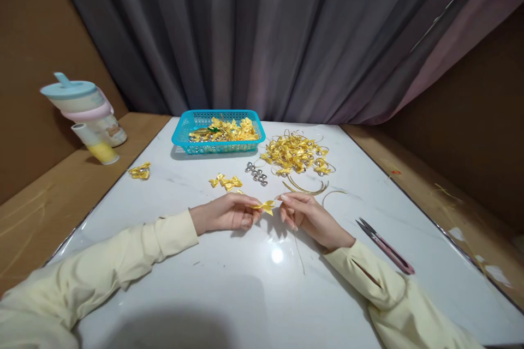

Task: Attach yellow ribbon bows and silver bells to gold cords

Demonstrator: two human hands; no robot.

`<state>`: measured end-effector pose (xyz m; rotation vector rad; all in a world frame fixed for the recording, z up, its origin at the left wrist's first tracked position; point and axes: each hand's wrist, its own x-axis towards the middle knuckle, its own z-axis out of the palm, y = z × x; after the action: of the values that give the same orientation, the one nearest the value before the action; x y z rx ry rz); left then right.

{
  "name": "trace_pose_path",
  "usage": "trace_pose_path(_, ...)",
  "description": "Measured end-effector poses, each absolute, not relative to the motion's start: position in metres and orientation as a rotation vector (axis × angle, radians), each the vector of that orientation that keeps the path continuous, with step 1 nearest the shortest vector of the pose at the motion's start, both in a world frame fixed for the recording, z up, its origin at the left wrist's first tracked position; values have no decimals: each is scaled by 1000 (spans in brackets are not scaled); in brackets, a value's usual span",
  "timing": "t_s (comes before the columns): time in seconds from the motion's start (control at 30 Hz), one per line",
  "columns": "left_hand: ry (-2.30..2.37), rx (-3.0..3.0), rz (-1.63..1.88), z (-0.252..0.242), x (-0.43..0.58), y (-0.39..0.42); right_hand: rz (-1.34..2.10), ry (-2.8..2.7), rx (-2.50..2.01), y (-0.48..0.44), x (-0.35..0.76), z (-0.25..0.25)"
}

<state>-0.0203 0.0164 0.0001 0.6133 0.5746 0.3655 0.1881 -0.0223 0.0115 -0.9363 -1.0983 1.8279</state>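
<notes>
A small yellow ribbon bow (268, 207) is pinched between the thumb and fingers of my left hand (233, 211). Facing it, my right hand (309, 216) has its thumb and forefinger pressed together on a thin gold cord (301, 259), whose tail hangs down below the hand. The cord's other end, close to the bow, is too small to make out. Just beyond my hands lie loose yellow bows (230, 182), several silver beads (257, 173) and cut lengths of gold cord (309, 191).
Behind stands a blue plastic basket (219, 147) holding yellow bows and silver beads. Beside it is a pile of bows with cords (295, 152). Pink-handled thread snips (387, 248) lie right. A bow cluster (140, 170), yellow thread spool (98, 147) and lidded cup (84, 103) are left.
</notes>
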Motion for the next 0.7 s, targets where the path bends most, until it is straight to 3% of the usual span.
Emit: trace_pose_path(0.7,588,812,306,1,-12,3,1879,-1154,-882,-25,187,10)
